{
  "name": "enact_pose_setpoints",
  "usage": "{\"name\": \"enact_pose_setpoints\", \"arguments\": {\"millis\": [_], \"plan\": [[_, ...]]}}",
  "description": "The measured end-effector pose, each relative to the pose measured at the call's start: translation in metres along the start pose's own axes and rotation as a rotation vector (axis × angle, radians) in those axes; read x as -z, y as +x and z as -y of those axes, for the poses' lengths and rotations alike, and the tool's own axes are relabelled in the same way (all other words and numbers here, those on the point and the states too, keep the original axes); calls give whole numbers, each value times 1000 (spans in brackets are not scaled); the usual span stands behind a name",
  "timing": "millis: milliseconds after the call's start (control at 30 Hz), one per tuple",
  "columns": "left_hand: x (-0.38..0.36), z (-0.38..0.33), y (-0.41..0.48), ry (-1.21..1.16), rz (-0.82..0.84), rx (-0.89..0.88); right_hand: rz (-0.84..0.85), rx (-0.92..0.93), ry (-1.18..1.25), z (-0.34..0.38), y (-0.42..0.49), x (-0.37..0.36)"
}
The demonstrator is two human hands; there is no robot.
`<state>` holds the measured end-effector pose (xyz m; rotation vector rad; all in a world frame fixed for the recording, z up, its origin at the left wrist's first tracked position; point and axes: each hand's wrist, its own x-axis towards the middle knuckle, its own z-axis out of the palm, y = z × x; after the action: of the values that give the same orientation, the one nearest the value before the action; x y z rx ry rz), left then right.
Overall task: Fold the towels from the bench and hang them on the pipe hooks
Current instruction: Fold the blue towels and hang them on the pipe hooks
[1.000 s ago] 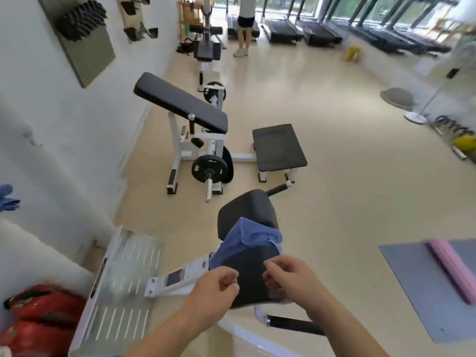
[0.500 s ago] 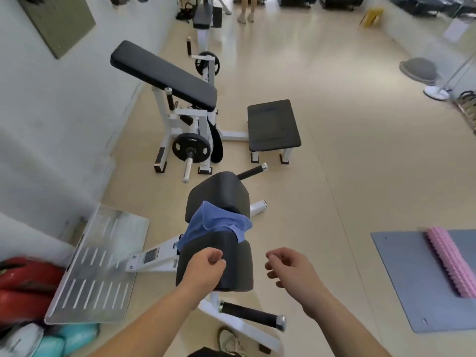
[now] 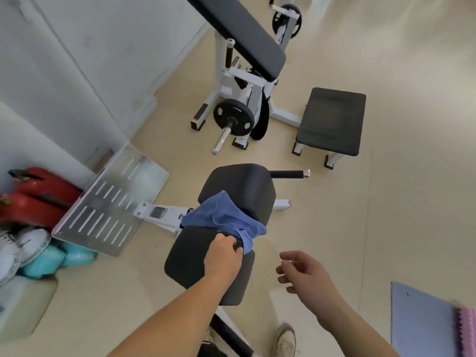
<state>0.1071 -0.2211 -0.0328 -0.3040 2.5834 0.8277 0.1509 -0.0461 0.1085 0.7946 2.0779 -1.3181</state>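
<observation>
A blue towel [image 3: 226, 219] lies crumpled across the gap between the two black pads of a white-framed exercise machine, draped over the near edge of the far pad [image 3: 239, 186] and the far edge of the near pad [image 3: 190, 256]. The left hand [image 3: 223, 256] rests on the near pad with its fingers [image 3: 235, 249] curled together around the lower right corner of the towel, pinching the cloth against the pad. The right hand [image 3: 305, 273] hovers to the right of the near pad, clear of both towel and machine, with its fingers [image 3: 287, 258] loosely bent and slightly spread, holding nothing. A perforated metal footplate [image 3: 110, 202] is fixed to the left end of the machine frame, and a black handle [image 3: 288, 173] with a chrome end projects to the right behind the far pad. Beyond the machine stands a white rack carrying a long black inclined pad [image 3: 242, 29] and a black weight plate [image 3: 234, 117] on a chrome sleeve, with a small black padded stool [image 3: 332, 122] just beside it on the right. Red bags [image 3: 38, 197] and teal and white bags [image 3: 38, 256] lie against the wall at left. A grey-blue mat [image 3: 422, 323] with a pink roller [image 3: 467, 331] on it occupies the lower right corner of the beige floor [image 3: 386, 215]. A shoe [image 3: 286, 340] is visible at the bottom edge.
</observation>
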Motion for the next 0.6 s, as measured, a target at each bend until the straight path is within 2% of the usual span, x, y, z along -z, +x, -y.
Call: {"name": "enact_pose_setpoints", "arguments": {"millis": [167, 367, 500, 600], "plan": [[-39, -15, 8, 141, -125, 86, 133, 77, -207, 15, 71, 18], [-78, -45, 13, 382, -256, 293, 398, 216, -445, 22, 134, 58], [-84, -56, 1, 376, -285, 357, 443, 256, -482, 30, 146, 114], [-77, -68, -9, 274, -331, 428, 422, 245, -456, 36, 155, 142]]}}
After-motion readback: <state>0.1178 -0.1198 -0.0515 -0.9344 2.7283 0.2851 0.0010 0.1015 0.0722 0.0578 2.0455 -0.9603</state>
